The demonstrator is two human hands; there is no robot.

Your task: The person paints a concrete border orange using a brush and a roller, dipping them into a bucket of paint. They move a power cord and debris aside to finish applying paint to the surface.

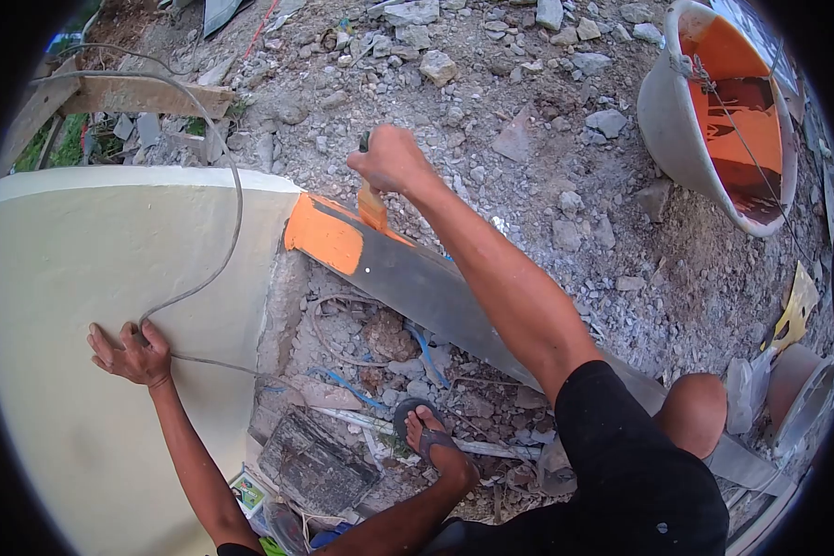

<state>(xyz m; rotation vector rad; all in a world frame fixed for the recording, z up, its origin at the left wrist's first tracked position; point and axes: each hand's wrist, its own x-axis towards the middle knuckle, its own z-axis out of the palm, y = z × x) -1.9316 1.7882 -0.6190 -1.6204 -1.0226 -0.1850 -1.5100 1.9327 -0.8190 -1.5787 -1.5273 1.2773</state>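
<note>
My right hand grips a paintbrush, its bristles coated in orange paint and touching the upper edge of a long dark beam. Fresh orange paint covers the beam's end where it meets the pale wall; the rest of its face is dark grey. My left hand rests against that wall with bent fingers. A thin grey cable runs down to it, passes between thumb and forefinger, and bends sharply there before leading off to the right.
A large pale bucket, orange inside, lies tilted on the rubble at upper right. Wooden planks stand behind the wall. Below the beam are a white pipe, blue strips, a dark block and my sandalled foot.
</note>
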